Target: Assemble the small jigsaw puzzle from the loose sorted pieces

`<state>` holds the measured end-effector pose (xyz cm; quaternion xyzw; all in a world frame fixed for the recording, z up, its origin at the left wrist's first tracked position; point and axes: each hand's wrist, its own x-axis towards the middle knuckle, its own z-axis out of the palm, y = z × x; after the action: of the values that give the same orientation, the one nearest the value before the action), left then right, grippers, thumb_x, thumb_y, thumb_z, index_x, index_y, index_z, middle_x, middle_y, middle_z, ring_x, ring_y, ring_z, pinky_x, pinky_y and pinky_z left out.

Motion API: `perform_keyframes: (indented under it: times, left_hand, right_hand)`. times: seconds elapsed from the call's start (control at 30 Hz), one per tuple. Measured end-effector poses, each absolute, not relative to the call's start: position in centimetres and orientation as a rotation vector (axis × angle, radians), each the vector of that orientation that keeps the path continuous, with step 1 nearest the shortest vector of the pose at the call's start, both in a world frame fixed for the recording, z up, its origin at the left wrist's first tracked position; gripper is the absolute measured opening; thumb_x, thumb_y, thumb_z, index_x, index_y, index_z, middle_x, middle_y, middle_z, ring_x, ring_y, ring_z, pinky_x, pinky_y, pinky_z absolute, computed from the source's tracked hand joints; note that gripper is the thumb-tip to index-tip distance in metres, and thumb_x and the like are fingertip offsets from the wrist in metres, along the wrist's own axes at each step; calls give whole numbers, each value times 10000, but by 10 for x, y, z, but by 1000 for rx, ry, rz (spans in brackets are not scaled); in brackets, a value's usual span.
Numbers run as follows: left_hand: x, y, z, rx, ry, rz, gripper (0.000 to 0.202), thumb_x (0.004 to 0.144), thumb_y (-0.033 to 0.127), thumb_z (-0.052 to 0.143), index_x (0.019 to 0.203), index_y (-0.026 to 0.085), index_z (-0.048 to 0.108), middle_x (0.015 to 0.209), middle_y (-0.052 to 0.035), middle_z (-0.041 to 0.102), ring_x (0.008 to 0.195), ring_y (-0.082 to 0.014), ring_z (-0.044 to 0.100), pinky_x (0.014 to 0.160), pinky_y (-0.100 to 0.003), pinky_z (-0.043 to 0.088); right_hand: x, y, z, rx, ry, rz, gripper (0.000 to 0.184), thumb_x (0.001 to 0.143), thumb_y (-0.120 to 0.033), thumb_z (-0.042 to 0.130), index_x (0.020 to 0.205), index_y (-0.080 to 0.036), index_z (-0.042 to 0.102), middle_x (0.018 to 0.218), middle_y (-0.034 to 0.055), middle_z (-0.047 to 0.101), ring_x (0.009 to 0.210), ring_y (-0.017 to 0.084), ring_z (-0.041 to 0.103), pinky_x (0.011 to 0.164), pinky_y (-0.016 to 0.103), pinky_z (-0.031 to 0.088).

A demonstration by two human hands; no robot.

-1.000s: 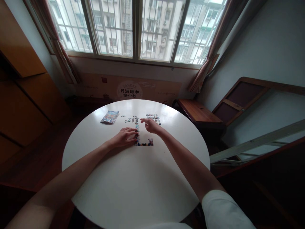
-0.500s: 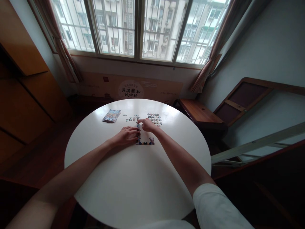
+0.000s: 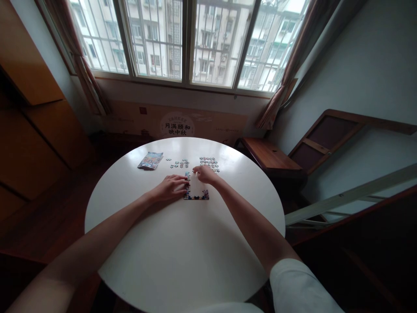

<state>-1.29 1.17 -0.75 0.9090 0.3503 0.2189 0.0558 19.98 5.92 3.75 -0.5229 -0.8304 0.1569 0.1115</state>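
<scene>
A partly assembled jigsaw puzzle (image 3: 196,198) lies on the white round table (image 3: 182,248), with pieces joined along its left side, near edge and near right corner. My left hand (image 3: 170,187) rests flat beside the puzzle's left side, fingers spread and fingertips touching that edge. Over the far end of the puzzle is my right hand (image 3: 205,174), thumb and index finger pinched on what looks like a small puzzle piece, mostly hidden by the fingers. Just beyond my hands lie scattered loose pieces (image 3: 177,164) and, farther right, rows of loose pieces (image 3: 208,161).
A colourful printed packet (image 3: 150,161) lies at the far left of the table. Behind the table are a barred window (image 3: 156,39) and a printed banner (image 3: 130,117). To the right stand a wooden bench (image 3: 263,154) and a pale metal rail (image 3: 352,195).
My right hand has shifted from the puzzle's far left corner a little to the right. My left hand stays at the left edge. The whole view has tilted slightly.
</scene>
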Motion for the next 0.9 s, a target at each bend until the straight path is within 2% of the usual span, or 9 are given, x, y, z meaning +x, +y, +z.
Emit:
perform_keyframes:
  times: [0.17,0.3,0.57,0.8,0.9]
  left_hand:
    - [-12,11,-8,2757,1078,662,394,883,481,499,1229,307,574,1317,-40,544,1190,-241,489,1003,-404,364]
    - [-12,10,-6,2752,1095,636,397,885,485,491,1231,309,572,1321,-38,541,1193,-245,483,998,-407,366]
    - [-11,9,-5,2744,1099,648,386,879,475,504,1224,317,576,1315,-32,546,1197,-246,483,998,-411,367]
    - [-12,9,-5,2735,1086,648,384,884,471,500,1228,317,572,1317,-33,544,1202,-244,480,1005,-415,360]
    - [-12,8,-4,2731,1082,642,381,886,463,499,1232,319,569,1317,-34,542,1204,-245,478,1008,-422,357]
  right_hand:
    - [205,44,40,-1538,-2409,514,295,882,-176,509,1132,-166,664,1082,103,683,985,207,622,814,269,471]
    - [211,34,43,-1493,-2437,522,274,896,-227,488,1061,-159,696,1037,102,697,923,200,640,764,259,476]
    - [233,22,48,-1504,-2364,580,204,828,-203,563,916,-162,743,890,81,724,801,212,654,674,256,472]
    - [248,19,35,-1393,-2268,582,274,864,-242,540,1076,-157,691,922,85,717,820,200,656,689,260,485]
    - [257,22,26,-1337,-2266,550,255,866,-242,549,1064,-174,696,941,85,709,799,187,651,689,264,481]
